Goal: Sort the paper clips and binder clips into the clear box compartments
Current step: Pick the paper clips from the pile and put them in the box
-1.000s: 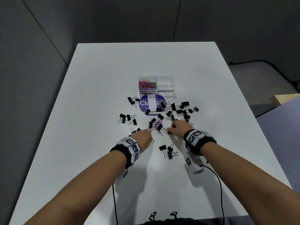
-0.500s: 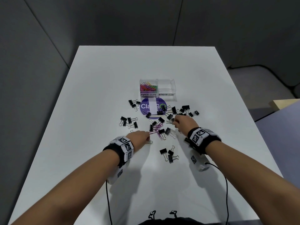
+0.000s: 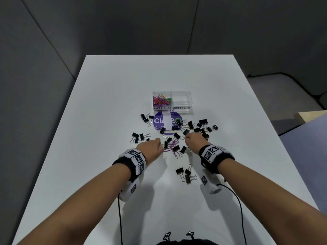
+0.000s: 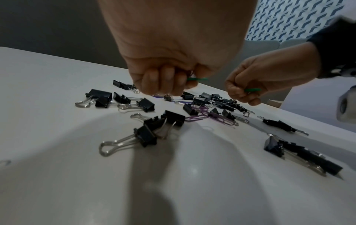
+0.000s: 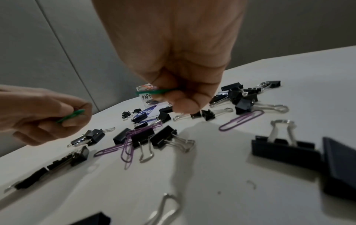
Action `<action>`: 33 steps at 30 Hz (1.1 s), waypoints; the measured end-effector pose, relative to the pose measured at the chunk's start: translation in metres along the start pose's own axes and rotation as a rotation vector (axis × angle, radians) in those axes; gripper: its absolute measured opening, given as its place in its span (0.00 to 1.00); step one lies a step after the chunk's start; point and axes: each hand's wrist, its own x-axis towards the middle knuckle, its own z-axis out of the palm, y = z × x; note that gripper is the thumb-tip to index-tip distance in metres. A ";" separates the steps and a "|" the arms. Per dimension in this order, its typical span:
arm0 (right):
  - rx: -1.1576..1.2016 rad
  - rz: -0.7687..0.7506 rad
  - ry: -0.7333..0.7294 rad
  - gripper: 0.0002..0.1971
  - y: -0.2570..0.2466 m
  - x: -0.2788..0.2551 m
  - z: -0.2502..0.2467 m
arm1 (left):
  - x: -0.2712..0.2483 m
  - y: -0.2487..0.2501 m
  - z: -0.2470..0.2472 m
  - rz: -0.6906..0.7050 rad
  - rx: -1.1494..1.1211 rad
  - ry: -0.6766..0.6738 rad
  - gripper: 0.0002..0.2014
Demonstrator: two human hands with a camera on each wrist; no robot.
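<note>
A clear two-compartment box point(image 3: 182, 110) stands mid-table; its left side, labelled PAPER CLIPS, holds coloured paper clips point(image 3: 161, 101), and its right side, labelled BINDER CLIPS, looks empty. Black binder clips point(image 3: 203, 127) and purple paper clips point(image 3: 172, 146) lie scattered in front of it. My left hand point(image 3: 153, 147) hovers over the pile and pinches a green paper clip point(image 4: 197, 78). My right hand point(image 3: 193, 139) is raised beside it and pinches another green paper clip point(image 5: 156, 91).
A round purple sticker or lid point(image 3: 167, 122) lies just in front of the box, partly under clips. Three binder clips point(image 3: 185, 173) sit apart nearer to me. Wrist cables point(image 3: 238, 206) trail towards the table's near edge. A grey wall stands behind the white table point(image 3: 106, 103).
Both hands have lifted off the pile and moved forward a little, each now with a green paper clip pinched in its fingers.
</note>
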 end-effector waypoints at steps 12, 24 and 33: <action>0.187 -0.063 0.015 0.15 -0.003 0.024 0.007 | 0.021 0.001 0.004 0.103 0.111 -0.044 0.16; -0.447 -0.264 -0.050 0.13 -0.011 0.026 0.020 | 0.035 0.011 0.013 0.021 0.178 -0.010 0.16; -0.365 -0.222 -0.005 0.11 0.018 0.007 -0.005 | 0.036 0.023 0.009 -0.094 0.216 -0.014 0.15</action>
